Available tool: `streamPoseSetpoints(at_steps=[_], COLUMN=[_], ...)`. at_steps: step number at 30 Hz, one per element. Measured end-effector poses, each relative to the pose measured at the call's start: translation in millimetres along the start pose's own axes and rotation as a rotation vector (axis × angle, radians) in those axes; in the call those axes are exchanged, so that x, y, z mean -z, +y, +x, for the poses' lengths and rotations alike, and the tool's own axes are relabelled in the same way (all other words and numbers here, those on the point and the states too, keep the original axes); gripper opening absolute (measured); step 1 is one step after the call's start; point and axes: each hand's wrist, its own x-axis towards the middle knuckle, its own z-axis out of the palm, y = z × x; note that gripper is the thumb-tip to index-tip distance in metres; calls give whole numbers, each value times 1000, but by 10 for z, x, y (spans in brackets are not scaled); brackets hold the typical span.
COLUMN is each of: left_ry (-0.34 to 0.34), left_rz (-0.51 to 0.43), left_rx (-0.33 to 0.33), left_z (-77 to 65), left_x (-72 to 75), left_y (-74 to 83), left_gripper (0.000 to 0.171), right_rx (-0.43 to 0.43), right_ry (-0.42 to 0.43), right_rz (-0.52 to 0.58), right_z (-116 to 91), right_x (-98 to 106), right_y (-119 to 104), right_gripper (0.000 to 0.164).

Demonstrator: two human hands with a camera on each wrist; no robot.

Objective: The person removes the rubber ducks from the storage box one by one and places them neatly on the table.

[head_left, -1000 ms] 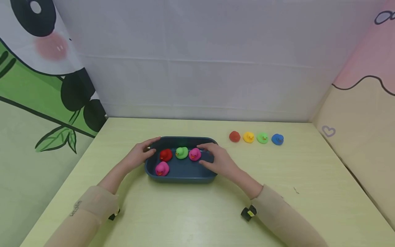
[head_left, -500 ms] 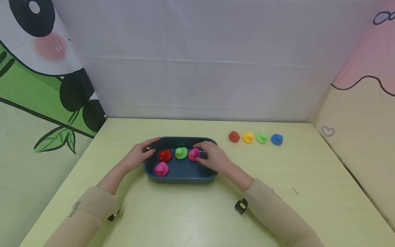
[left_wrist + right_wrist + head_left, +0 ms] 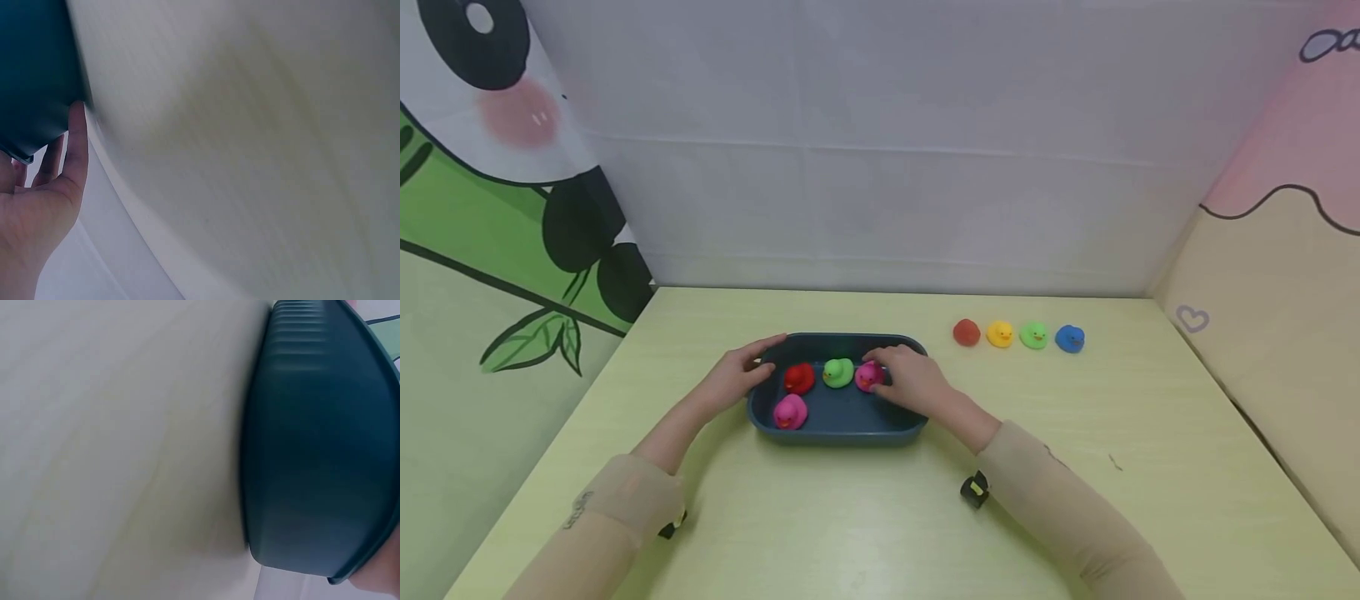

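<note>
A dark blue-green tray (image 3: pixel 848 417) stands on the table, holding a red rubber duck (image 3: pixel 799 380), a green duck (image 3: pixel 837 373) and two pink ones. My left hand (image 3: pixel 733 379) grips the tray's left end, thumb over the rim; in the left wrist view its fingers lie against the outer wall (image 3: pixel 37 69). Reaching over the right end, my right hand (image 3: pixel 917 385) pinches the right-hand pink duck (image 3: pixel 868 377) between thumb and fingers. The other pink duck (image 3: pixel 790 412) lies at the front left corner. In the right wrist view the tray wall (image 3: pixel 312 456) hides most of that hand.
Behind the tray to the right, a row of ducks sits on the table: red (image 3: pixel 966 332), yellow (image 3: pixel 1000 334), green (image 3: pixel 1033 335) and blue (image 3: pixel 1070 338). A white cloth wall (image 3: pixel 880 217) closes off the table's back, with printed panels at both sides.
My right hand has moved left and closed its thumb and fingers onto the right-hand pink duck. The left hand stays on the tray's end.
</note>
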Motion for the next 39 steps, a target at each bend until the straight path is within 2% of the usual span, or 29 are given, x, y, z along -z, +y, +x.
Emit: streamPoseSetpoints(at_steps=[6, 18, 29, 39], left_ry=[-1, -7, -11, -13], left_rz=[8, 1, 2, -2], left_rx=[0, 1, 18, 23], left_z=[-3, 1, -11, -11], left_x=[0, 1, 10, 19], left_y=[7, 12, 10, 7], left_gripper=[53, 53, 53, 53], right_rx=[26, 45, 55, 73], right_ry=[-32, -33, -13, 16], right_rz=[-49, -40, -15, 60], right_z=[36, 22, 3, -25], right_x=[-2, 15, 10, 40], right_y=[12, 23, 18, 20], right_gripper=[43, 39, 37, 35])
